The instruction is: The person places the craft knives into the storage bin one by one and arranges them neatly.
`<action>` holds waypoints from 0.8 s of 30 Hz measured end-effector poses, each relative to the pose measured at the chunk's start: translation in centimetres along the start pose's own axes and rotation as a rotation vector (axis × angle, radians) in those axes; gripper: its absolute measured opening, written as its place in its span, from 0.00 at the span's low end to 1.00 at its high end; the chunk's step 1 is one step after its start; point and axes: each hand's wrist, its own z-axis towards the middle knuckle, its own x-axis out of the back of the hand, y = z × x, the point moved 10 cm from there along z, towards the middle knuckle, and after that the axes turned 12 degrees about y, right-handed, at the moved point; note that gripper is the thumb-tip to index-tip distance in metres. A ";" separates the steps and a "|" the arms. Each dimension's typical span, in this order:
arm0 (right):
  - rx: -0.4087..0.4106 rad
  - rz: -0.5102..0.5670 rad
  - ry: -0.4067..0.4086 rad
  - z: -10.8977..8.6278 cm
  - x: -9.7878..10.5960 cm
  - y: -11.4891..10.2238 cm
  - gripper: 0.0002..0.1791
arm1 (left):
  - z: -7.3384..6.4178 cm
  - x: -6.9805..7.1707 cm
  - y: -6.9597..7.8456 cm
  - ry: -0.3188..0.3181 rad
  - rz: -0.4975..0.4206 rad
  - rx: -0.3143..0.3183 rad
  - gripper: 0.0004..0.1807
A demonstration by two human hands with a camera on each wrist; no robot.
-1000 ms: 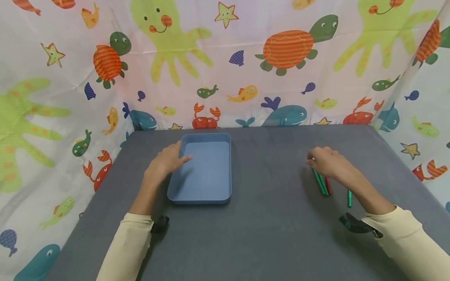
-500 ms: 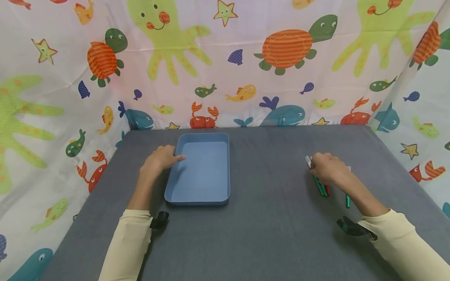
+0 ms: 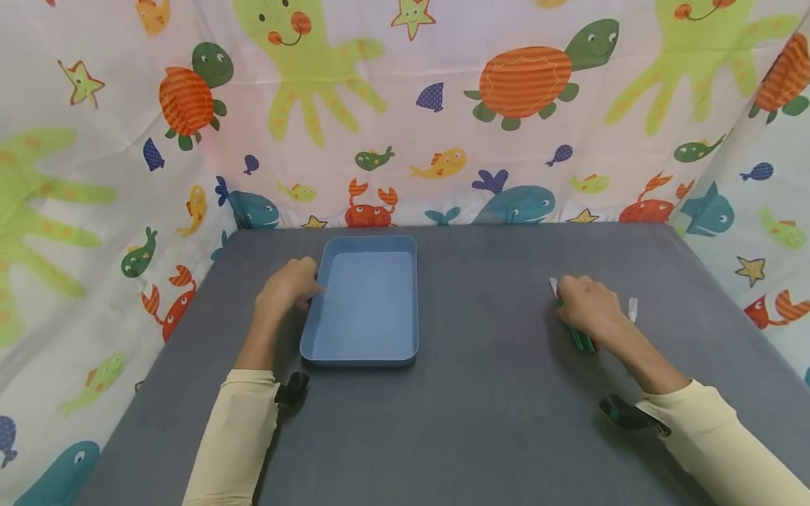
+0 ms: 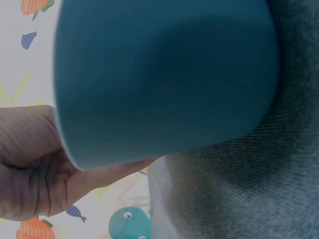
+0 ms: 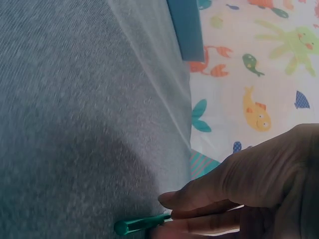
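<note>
On the left of the table in the head view lies a shallow blue tray (image 3: 367, 309) with nothing in it. My left hand (image 3: 287, 284) grips its left side, the thumb over the rim; the left wrist view shows the tray wall (image 4: 164, 89) between thumb and fingers. Over on the right, my right hand (image 3: 588, 303) pinches a green pen (image 5: 142, 225) between thumb and fingers, low over the table. Green pens (image 3: 581, 341) lie partly under that hand, a bit of red beside them. Another pen (image 3: 633, 309) with a whitish end is partly hidden behind the wrist.
A grey cloth-covered table (image 3: 481, 393) stretches between the two hands. Behind it and along both sides hangs a white curtain (image 3: 405, 105) printed with sea animals.
My right hand has lowered slightly towards me onto the pens, its fingers closing on one. The left hand's thumb has drawn back towards the tray's rim. The tray is nearly unmoved.
</note>
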 end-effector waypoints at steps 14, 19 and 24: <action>0.014 0.015 0.029 -0.5 0.2 -0.1 0.08 | 0.1 -0.5 -0.2 -0.097 0.047 0.015 0.14; 0.013 0.030 0.071 -0.6 0.2 -0.1 0.11 | -0.3 -0.9 -0.3 -0.133 0.056 0.014 0.14; -0.021 0.034 0.066 -0.5 0.1 0.3 0.11 | -0.1 -0.6 0.1 -0.112 0.059 -0.022 0.13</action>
